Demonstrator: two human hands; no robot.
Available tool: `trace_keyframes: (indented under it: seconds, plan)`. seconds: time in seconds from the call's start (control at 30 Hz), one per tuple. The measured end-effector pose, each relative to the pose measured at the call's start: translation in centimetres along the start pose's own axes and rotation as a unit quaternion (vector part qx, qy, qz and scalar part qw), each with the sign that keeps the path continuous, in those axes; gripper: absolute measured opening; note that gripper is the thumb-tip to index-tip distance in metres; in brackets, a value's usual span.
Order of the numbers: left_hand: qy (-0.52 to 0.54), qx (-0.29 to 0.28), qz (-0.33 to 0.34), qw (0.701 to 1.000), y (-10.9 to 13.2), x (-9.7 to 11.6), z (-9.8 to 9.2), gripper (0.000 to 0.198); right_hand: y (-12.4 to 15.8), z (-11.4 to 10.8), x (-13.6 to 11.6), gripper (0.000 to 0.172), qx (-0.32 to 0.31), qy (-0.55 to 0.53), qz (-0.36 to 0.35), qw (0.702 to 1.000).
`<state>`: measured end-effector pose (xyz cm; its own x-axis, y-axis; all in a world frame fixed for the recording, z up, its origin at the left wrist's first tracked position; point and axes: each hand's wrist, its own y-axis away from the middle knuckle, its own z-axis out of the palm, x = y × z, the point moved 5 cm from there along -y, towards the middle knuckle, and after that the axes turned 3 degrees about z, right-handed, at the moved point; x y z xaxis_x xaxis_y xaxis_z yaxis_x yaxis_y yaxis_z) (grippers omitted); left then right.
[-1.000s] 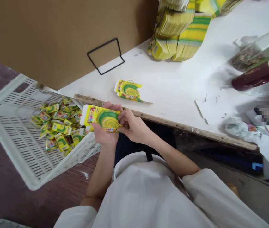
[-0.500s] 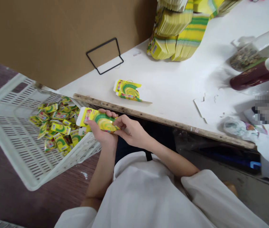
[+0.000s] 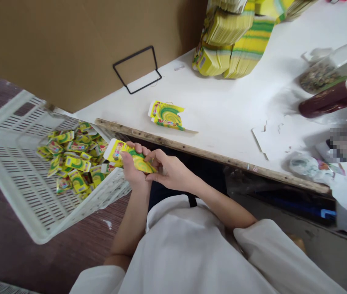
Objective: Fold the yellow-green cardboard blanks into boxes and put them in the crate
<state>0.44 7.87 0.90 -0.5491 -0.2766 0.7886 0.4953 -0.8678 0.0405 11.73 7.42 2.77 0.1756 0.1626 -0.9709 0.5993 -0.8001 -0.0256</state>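
Note:
A small yellow and green printed carton [image 3: 116, 152] lies in my left hand [image 3: 135, 176], with its white end flap pointing left toward the basket. My left thumb presses on the carton's face and the other fingers wrap round its far side. At the carton's right end, my right hand [image 3: 173, 172] is closed with its fingertips pinched on the edge. The right fingers partly hide that end. Another flattened yellow carton [image 3: 169, 115] lies on the white table [image 3: 222, 118], just beyond my hands.
Left of me stands a white plastic basket [image 3: 43, 234] holding many small cartons [image 3: 77, 163]. A large cardboard box [image 3: 78, 49] with a black wire frame [image 3: 137, 90] before it stands behind. Stacked flat cartons [image 3: 246, 53] lie farther back; a dark red cup [image 3: 323, 100] is at right.
Both hands and the carton have shifted slightly to the right in view. My right fingers have changed position a little at the carton's right end. The camera view has moved slightly.

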Motion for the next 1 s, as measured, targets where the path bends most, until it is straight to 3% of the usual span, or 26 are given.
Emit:
trace_keyframes:
  seconds: [0.27,0.43,0.53,0.7,0.87,1.0]
  plan:
    - [-0.014,0.026,0.019,0.999,0.1,0.2,0.2,0.066,0.1,-0.1,-0.9,0.017,0.022,0.099,-0.037,0.994]
    - [-0.032,0.051,0.027,0.998,-0.4,0.3,-0.5,0.08,0.1,1.2,-0.4,0.025,0.029,0.185,-0.019,0.982]
    - [-0.045,0.065,0.032,0.996,-0.6,0.3,-0.8,0.082,0.1,1.5,0.0,0.031,0.025,0.143,-0.004,0.989]
    - [-0.063,0.034,0.02,0.997,-0.2,-0.2,-0.1,0.077,0.4,0.4,0.2,0.027,0.038,0.07,0.018,0.997]
    - [-0.051,0.046,0.022,0.997,0.0,-0.6,0.1,0.076,0.5,-0.5,-0.1,0.026,0.055,0.073,-0.005,0.996]
    - [-0.032,0.073,0.013,0.997,-0.2,-0.8,-0.5,0.074,0.3,0.3,-0.2,0.014,0.055,0.144,-0.021,0.988]
